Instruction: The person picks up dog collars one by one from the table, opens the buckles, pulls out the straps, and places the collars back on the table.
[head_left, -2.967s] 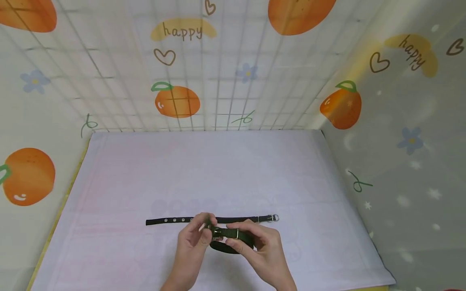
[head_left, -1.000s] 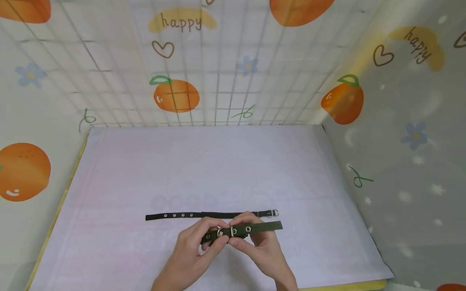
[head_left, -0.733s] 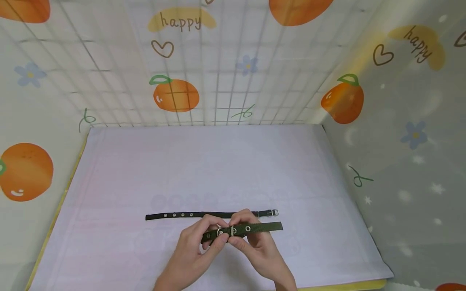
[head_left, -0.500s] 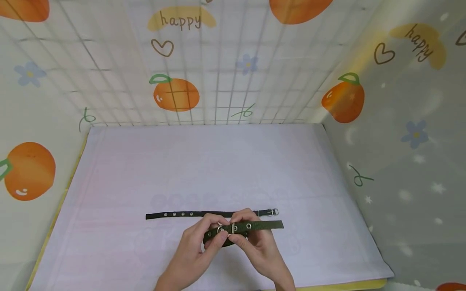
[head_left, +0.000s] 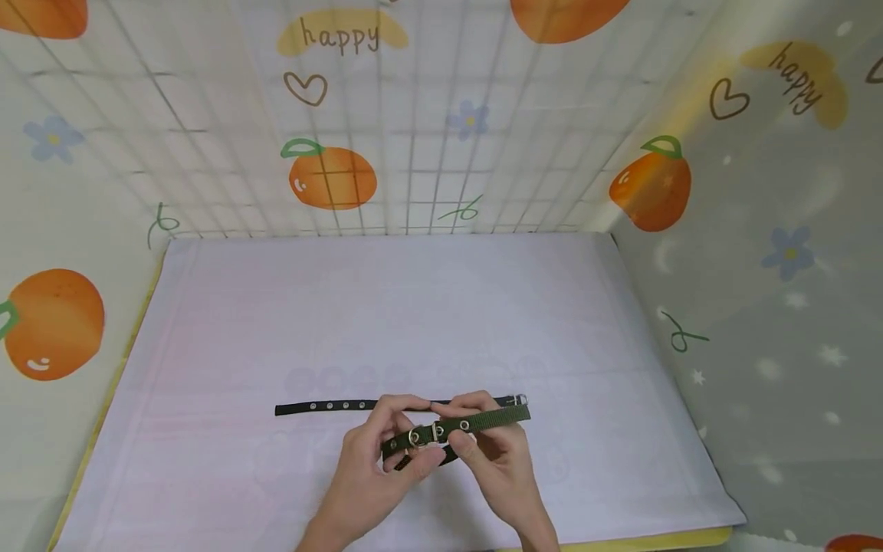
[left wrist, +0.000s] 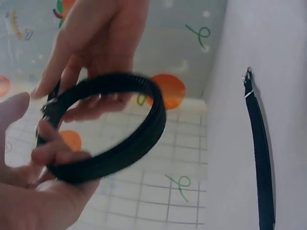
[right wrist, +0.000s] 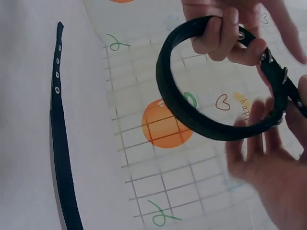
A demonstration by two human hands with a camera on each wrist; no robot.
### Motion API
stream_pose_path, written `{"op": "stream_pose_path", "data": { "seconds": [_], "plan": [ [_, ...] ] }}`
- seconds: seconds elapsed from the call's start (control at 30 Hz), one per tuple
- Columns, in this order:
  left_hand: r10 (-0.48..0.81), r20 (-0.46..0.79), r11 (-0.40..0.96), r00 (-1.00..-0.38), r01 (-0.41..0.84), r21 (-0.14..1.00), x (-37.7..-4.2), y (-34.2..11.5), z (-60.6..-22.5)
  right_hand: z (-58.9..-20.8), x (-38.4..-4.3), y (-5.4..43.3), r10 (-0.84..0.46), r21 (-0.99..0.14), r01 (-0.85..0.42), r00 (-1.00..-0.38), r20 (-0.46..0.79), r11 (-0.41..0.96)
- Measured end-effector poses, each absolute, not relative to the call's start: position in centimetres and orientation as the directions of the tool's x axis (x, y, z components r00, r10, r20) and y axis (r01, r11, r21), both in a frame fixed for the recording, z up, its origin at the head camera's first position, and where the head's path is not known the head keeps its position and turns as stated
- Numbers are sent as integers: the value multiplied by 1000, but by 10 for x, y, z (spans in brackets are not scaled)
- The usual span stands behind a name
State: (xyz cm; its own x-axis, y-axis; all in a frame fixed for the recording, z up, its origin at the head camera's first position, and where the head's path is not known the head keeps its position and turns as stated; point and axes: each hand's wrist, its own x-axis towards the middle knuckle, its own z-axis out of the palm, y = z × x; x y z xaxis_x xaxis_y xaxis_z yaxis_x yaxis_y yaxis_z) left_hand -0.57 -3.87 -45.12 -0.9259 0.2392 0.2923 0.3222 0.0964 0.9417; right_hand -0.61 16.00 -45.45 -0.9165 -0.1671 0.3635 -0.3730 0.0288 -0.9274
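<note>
A dark green webbing collar [head_left: 493, 419] is held up over the table, formed into a loop with its tail through the metal buckle [head_left: 436, 432]. My left hand [head_left: 366, 468] grips the loop left of the buckle, fingers curled round the band in the right wrist view. With thumb and fingers, my right hand [head_left: 507, 468] pinches the tail by an eyelet; the cut end sticks out to the right. A D-ring [head_left: 416, 436] sits beside the buckle. In the left wrist view the round loop [left wrist: 153, 129] hangs between both hands.
Behind the hands a black collar [head_left: 317, 407] lies straight on the white tabletop [head_left: 393, 307], eyelets left, buckle right, its middle partly hidden by fingers. Printed curtain walls [head_left: 441, 153] with a wire grid enclose the back and sides.
Three seconds ago the buckle was turned left, with no tail showing right. Since then the tail has come out rightward. Lately the thumbs have moved apart and the tail has tilted upward.
</note>
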Motion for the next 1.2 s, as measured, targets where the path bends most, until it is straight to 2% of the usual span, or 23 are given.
{"op": "stream_pose_path", "data": {
  "seconds": [0.17,0.43,0.8,1.03,1.2],
  "plan": [
    [142,400,192,-905,421,886,-6,-35,-454,-453,-5,159,-110,-918,-385,-921,375,97],
    [120,526,269,-842,537,799,-8,-32,-457,-452,-5,159,-92,-928,-371,-926,367,39],
    [138,496,239,-857,515,823,-6,-32,-457,-446,-1,157,-16,-949,-312,-950,312,33],
    [185,463,230,-867,496,837,-6,-32,-459,-447,-1,156,-57,-944,-330,-942,330,-17],
    [154,483,220,-862,506,834,-7,-31,-460,-449,-1,157,-72,-940,-341,-937,342,-23]
  ]
}}
